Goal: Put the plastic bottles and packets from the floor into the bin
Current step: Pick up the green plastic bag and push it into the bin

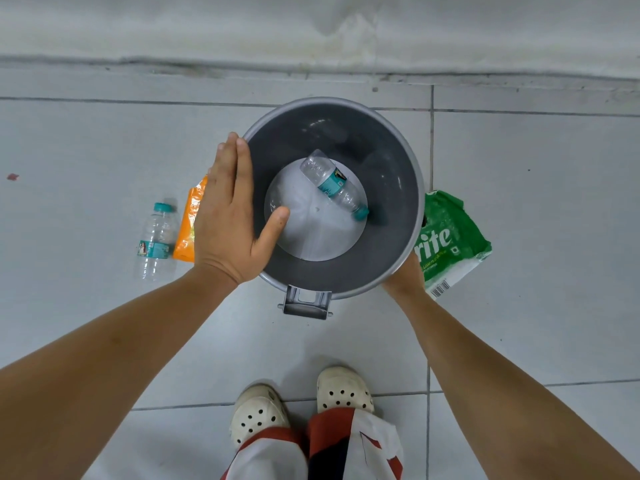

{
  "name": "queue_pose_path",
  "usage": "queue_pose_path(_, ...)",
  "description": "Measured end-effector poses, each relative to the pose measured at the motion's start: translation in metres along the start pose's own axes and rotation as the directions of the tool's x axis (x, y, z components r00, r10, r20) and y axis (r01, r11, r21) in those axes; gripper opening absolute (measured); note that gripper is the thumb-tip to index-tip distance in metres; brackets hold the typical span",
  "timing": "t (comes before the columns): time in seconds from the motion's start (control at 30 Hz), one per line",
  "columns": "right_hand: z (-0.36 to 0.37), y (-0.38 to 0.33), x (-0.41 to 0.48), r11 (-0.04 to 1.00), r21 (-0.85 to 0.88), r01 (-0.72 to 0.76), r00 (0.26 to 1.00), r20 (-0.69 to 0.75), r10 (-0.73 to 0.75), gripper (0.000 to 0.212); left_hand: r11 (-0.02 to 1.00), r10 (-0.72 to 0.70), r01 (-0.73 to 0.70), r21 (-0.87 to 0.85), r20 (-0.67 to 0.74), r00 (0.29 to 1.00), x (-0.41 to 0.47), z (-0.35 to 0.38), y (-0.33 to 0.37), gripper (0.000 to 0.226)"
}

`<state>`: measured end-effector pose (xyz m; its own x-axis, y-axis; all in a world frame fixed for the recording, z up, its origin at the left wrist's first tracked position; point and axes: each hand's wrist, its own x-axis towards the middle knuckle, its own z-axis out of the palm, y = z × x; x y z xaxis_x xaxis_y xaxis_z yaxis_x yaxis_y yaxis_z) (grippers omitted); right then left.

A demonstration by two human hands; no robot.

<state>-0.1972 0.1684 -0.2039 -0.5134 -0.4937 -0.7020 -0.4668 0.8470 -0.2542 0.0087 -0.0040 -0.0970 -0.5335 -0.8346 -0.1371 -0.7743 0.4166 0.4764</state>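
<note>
A round grey bin (pixel 393 168) stands on the tiled floor, seen from above. Inside it lies a clear plastic bottle (pixel 330 183) with a teal label and cap. My left hand (pixel 228 216) hovers flat over the bin's left rim, thumb apart, holding nothing. Left of the bin, a second clear bottle (pixel 156 240) and an orange packet (pixel 188 223) lie on the floor; my left hand partly hides the packet. A green packet (pixel 450 237) lies at the bin's right side. My right hand (pixel 407 277) reaches beside it, its fingers hidden under the bin's rim.
The bin's foot pedal (pixel 304 303) points toward me. My feet in white clogs (pixel 259 414) stand just behind it. A wall base (pixel 311 64) runs across the far side of the floor. A small red speck (pixel 12 176) lies far left.
</note>
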Motion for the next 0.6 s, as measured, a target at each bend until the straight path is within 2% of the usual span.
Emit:
queue_pose_path(0.07,-0.007,-0.006,-0.003,0.998,0.056,0.007,0.992,-0.123,0.0,0.037,1.0,0.006,-0.006,-0.016,0.007,1.0,0.0,-0.002,0.001,0.096)
queue_pose_path(0.17,-0.024,-0.017,-0.012,0.97,0.242,-0.029,0.946,-0.308,0.105,0.034,1.0,0.013,-0.012,-0.026,0.019,1.0,0.0,-0.004,0.002,0.098)
queue_pose_path(0.23,-0.037,-0.024,-0.024,0.929,0.369,0.031,0.901,-0.413,0.134,0.029,0.999,0.01,-0.009,-0.034,0.024,1.0,0.0,-0.004,0.002,0.099)
queue_pose_path(0.3,-0.048,-0.031,-0.039,0.905,0.413,0.105,0.856,-0.5,0.128,0.023,0.999,0.01,-0.009,-0.037,0.026,1.0,0.0,-0.004,0.002,0.099)
queue_pose_path(0.37,-0.059,-0.039,-0.056,0.885,0.431,0.179,0.817,-0.567,0.111,0.029,0.999,0.013,-0.012,-0.045,0.028,1.0,0.0,-0.005,0.003,0.099)
queue_pose_path(0.47,-0.077,-0.052,-0.078,0.855,0.396,0.336,0.767,-0.641,-0.005,0.038,0.998,0.025,-0.023,-0.056,0.039,0.999,0.0,-0.006,0.002,0.099)
queue_pose_path(0.6,-0.089,-0.078,-0.097,0.801,0.138,0.582,0.665,-0.649,-0.371,0.047,0.997,0.033,-0.031,-0.071,0.035,0.999,0.001,-0.006,0.0,0.1)
